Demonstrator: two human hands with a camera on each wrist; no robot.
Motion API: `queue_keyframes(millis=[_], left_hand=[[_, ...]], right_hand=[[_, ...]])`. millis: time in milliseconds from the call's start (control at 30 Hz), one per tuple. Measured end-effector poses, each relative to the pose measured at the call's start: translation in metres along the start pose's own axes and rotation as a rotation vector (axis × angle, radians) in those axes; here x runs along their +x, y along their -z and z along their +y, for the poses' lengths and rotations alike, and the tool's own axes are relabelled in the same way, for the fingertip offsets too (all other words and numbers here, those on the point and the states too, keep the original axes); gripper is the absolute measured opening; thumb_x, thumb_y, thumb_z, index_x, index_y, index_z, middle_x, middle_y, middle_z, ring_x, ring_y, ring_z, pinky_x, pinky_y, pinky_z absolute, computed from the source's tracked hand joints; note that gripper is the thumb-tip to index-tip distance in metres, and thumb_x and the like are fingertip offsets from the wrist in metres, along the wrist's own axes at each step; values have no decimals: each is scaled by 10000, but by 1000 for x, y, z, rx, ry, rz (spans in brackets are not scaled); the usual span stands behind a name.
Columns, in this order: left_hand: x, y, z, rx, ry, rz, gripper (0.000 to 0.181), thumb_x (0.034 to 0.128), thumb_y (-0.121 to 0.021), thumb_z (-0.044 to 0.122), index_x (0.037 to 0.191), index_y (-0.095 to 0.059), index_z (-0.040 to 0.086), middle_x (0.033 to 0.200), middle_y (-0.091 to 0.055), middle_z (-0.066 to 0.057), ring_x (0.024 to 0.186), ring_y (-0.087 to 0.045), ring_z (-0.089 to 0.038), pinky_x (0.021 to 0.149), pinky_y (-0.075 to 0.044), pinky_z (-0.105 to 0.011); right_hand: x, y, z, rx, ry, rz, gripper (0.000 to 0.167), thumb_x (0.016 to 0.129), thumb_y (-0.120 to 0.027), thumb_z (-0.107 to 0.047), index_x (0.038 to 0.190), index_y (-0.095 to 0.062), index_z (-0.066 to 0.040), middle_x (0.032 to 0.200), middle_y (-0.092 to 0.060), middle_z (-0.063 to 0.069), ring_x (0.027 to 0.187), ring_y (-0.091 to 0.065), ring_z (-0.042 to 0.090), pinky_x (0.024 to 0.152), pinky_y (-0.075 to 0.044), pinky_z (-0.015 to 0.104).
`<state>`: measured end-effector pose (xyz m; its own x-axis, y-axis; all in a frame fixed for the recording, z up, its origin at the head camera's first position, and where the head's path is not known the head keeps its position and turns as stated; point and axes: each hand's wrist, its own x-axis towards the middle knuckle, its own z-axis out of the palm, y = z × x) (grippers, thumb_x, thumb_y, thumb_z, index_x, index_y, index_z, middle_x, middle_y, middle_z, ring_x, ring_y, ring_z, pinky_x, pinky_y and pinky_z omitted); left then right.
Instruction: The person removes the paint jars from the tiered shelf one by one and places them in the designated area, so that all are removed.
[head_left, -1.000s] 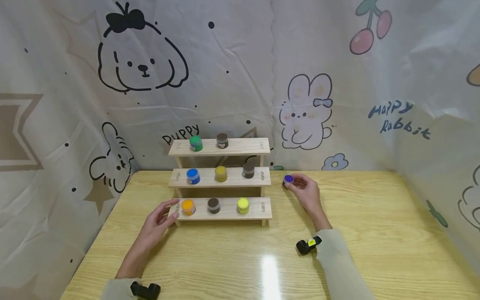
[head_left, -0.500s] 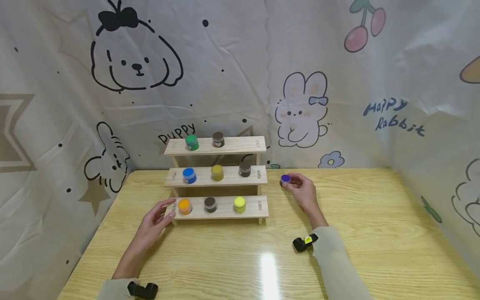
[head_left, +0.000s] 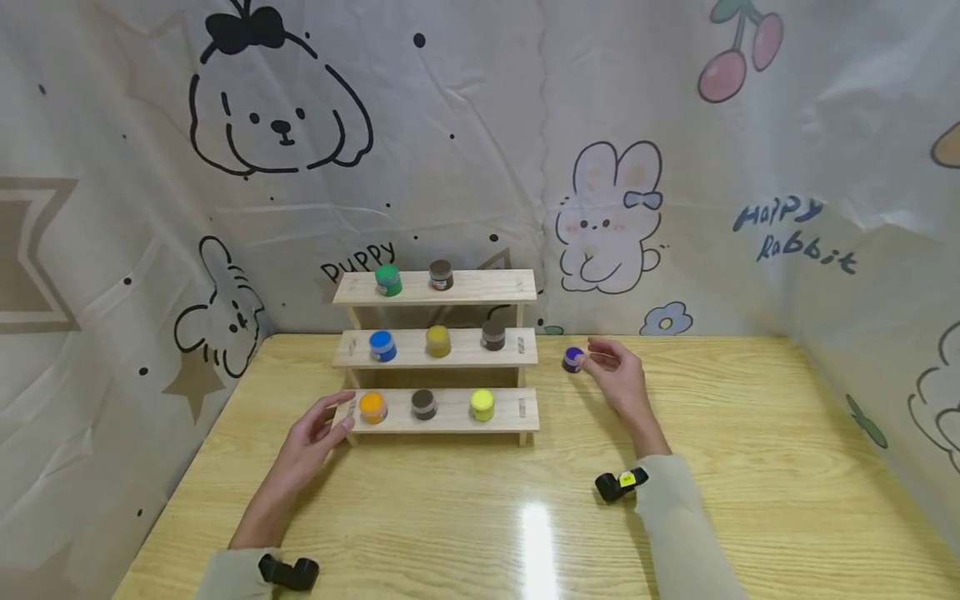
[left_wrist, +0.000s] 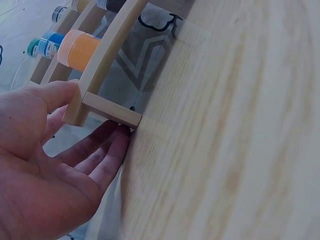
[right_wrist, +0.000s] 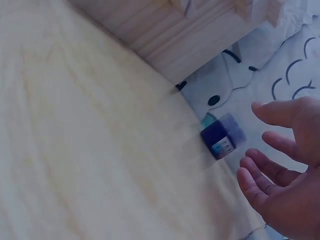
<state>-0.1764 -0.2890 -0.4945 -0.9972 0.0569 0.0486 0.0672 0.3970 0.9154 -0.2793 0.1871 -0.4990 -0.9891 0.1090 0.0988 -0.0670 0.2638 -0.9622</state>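
Note:
A three-tier wooden display shelf (head_left: 453,417) stands on the table. My left hand (head_left: 309,433) holds the left end of its lowest step; in the left wrist view the thumb lies against the plank and the other fingers reach the leg (left_wrist: 114,109) below. To the right of the shelf, a small purple paint jar (head_left: 572,360) stands upright on the table. My right hand (head_left: 621,382) is beside it, and the right wrist view shows a gap between the spread fingers (right_wrist: 280,112) and the jar.
Paint jars stand on every step: green (head_left: 388,281) and dark brown (head_left: 441,275) on top; blue (head_left: 382,346), mustard (head_left: 438,341) and dark (head_left: 492,336) in the middle; orange (head_left: 372,407), dark (head_left: 423,404) and yellow (head_left: 482,405) below. A printed curtain (head_left: 480,183) hangs behind.
My right hand has let go of the purple paint jar and drawn slightly to the right, leaving it on the table. The left hand stays at the shelf's end.

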Motion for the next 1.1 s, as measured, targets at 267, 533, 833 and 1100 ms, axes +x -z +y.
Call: queue_keyframes(millis=[267, 533, 833, 1100], left_hand=[[1, 1, 0, 8, 15, -1, 460, 1073, -577, 233, 1498, -482, 85, 1620, -334, -205, 1471, -298, -470, 1176, -274, -601], [-2, 4, -2, 41, 17, 14, 472, 1077, -566, 296, 1498, -481, 100, 1627, -326, -192, 1474, -295, -463, 1178, -266, -608], [0, 1, -4, 11, -25, 3, 459, 1071, -580, 268, 1485, -501, 86, 1605, -365, -184, 1458, -329, -445, 1170, -280, -605], [0, 1, -2, -23, -29, 1, 443, 1065, -591, 216, 1478, -509, 78, 1605, -365, -190, 1469, -299, -468, 1179, -263, -610]], right_hand=[[-6, 1, -33, 44, 110, 41, 415, 984, -713, -155, 1333, -605, 43, 1336, -614, 215, 1208, -584, 303, 948, -496, 189], [-18, -11, -76, 110, 272, -14, 427, 983, -724, -190, 1332, -608, 27, 1329, -625, 183, 1206, -589, 338, 1004, -508, 330], [-24, -30, -109, 170, 396, -85, 407, 974, -721, -104, 1340, -596, 21, 1309, -618, 182, 1227, -573, 373, 1042, -501, 368], [-11, -64, -152, 171, 475, -167, 432, 948, -708, 10, 1340, -556, 108, 1317, -575, 323, 1216, -553, 481, 1077, -450, 551]])
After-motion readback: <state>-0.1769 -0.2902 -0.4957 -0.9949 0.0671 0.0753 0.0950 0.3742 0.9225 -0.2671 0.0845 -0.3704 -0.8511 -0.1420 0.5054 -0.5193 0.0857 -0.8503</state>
